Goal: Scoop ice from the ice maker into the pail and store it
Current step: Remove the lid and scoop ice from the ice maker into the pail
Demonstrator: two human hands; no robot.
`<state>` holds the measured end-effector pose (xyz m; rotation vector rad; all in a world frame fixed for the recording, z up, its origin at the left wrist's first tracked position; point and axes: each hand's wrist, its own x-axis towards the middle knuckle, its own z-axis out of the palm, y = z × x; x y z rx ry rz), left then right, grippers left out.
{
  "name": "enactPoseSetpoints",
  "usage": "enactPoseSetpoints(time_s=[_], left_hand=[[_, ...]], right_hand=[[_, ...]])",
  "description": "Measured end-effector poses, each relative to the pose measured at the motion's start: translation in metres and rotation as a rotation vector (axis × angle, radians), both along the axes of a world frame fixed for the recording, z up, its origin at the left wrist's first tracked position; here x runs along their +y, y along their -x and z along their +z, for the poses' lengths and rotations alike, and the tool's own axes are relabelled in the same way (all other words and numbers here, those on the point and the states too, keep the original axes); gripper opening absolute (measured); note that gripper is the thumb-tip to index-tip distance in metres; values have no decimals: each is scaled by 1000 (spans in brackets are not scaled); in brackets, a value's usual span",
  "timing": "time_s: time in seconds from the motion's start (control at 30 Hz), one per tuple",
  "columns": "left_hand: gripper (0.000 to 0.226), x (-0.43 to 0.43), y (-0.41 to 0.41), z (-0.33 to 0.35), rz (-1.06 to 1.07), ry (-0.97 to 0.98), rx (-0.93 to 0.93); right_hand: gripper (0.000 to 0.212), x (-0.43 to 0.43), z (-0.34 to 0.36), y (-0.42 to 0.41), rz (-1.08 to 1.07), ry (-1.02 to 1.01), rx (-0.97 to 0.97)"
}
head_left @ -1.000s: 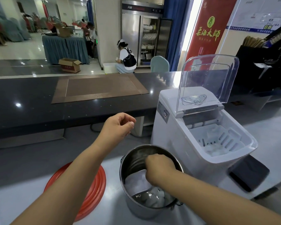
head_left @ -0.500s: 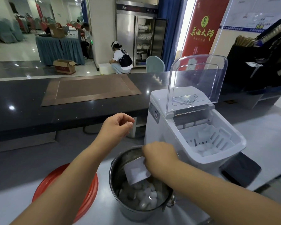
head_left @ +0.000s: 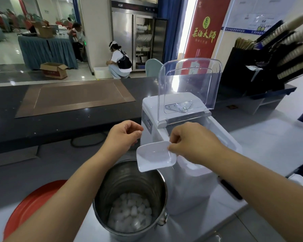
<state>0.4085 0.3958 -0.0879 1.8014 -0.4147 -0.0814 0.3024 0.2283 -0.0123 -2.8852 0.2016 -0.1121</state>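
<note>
Pinching the white scoop (head_left: 156, 157) at frame centre with the right hand (head_left: 194, 142), above the steel pail (head_left: 129, 179) holding ice (head_left: 129, 213) at lower centre; curling the left hand (head_left: 122, 135), empty, beside the ice maker (head_left: 187, 189).

Pail (head_left: 129, 180): bare metal, brushed inner wall with a soft sheen. Ice (head_left: 129, 213) in it: cloudy white, wet-looking gloss. Scoop (head_left: 154, 157): smooth, glossy whitish plastic. Ice maker (head_left: 189, 193): smooth white plastic body, semi-gloss; its lid (head_left: 189, 84) is clear, glossy plastic. Near-left tray (head_left: 30, 203): red, smooth and shiny, looks like plastic. Far counter (head_left: 77, 126): dark, polished, speckled, stone-like. Mat (head_left: 73, 96) on it: brown, matt. Far cabinet (head_left: 122, 37): brushed metal. Far-left box (head_left: 53, 70): plain cardboard, matt.
</note>
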Motion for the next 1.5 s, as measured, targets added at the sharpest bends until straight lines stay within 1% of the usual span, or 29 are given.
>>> enactPoseSetpoints(time_s=[0.13, 0.23, 0.3, 0.4, 0.5, 0.57, 0.7, 0.8, 0.9, 1.0, 1.1, 1.2, 1.27, 1.33, 1.4, 1.5], left_hand=[[9, -13, -1, -3, -19, 23, 6], [9, -24, -4, -4, -15, 26, 5], [12, -29, -5, -5, -10, 30, -7], [14, -37, -6, -6, -6, 65, -14], [14, -43, -6, -5, 28, 91, -47], [15, -46, -6, -4, 54, 114, -76], [16, -51, -6, 0, 64, 145, -136], [14, -56, -6, 1, 64, 149, -140], [11, -58, -5, 0, 59, 186, -140], [12, -59, -5, -2, 54, 217, -128], [13, -60, -6, -3, 41, 224, -118], [13, -60, -7, -4, 35, 233, -113], [13, -60, -8, -4, 25, 241, -106], [12, -60, -9, -5, 17, 247, -98], [12, -59, -9, -6, 16, 249, -96], [11, -59, -9, -6, 12, 248, -89]], right_hand=[[12, -37, 11, -2, -74, -126, -2], [16, -72, 19, -7, -142, -89, -59], [17, -94, 20, -11, -207, 6, -90], [18, -117, 14, -15, -256, 245, -71], [15, -126, 3, -18, -191, 526, -67], [11, -126, -3, -19, -124, 652, -66], [18, -122, -7, -20, -13, 813, -41], [27, -116, -3, -20, 81, 894, -5], [29, -109, -2, -20, 140, 950, 41], [29, -104, -8, -24, 200, 965, 105], [28, -103, -16, -28, 258, 949, 124], [30, -105, -22, -31, 262, 935, 130], [30, -108, -25, -34, 228, 910, 140], [24, -114, -28, -38, 150, 857, 129], [15, -120, -30, -41, 70, 763, 121], [14, -123, -37, -43, 16, 562, 175]])
